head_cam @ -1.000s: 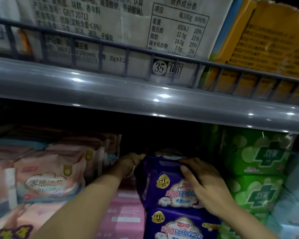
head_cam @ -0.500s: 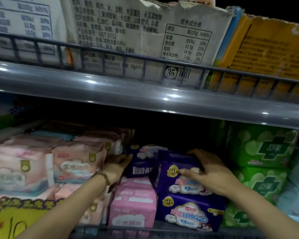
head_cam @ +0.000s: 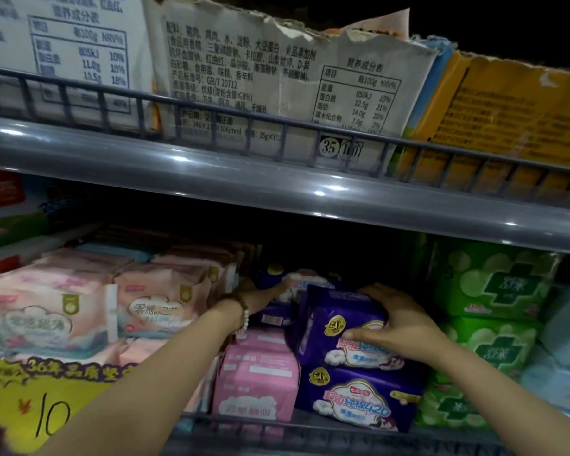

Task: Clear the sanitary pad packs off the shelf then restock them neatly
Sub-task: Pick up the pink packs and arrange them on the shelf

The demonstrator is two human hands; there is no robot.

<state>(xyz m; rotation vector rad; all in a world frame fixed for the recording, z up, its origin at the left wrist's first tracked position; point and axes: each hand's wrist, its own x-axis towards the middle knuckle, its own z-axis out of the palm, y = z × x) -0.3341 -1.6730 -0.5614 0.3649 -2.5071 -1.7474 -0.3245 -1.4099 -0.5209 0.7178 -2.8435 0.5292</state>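
Two purple pad packs are stacked at the front of the lower shelf. My right hand (head_cam: 399, 320) grips the upper purple pack (head_cam: 339, 327) over its top right corner, thumb on its front. It rests on the lower purple pack (head_cam: 359, 398). My left hand (head_cam: 260, 296), a bead bracelet on the wrist, reaches deeper and holds a third purple pack (head_cam: 297, 283) lying behind, on top of the pink pack (head_cam: 255, 380); its fingers are partly hidden.
Peach packs (head_cam: 106, 304) stand in rows to the left, green packs (head_cam: 487, 307) stacked on the right, pale blue ones at far right. A yellow price sign (head_cam: 37, 406) hangs low left. The shelf's wire rail (head_cam: 310, 429) runs along the front. The upper shelf edge (head_cam: 277, 189) overhangs closely.
My left hand has moved right and deeper, from beside the peach packs onto the rear purple pack. My right hand stays on the upper purple pack. The camera has pulled back slightly.
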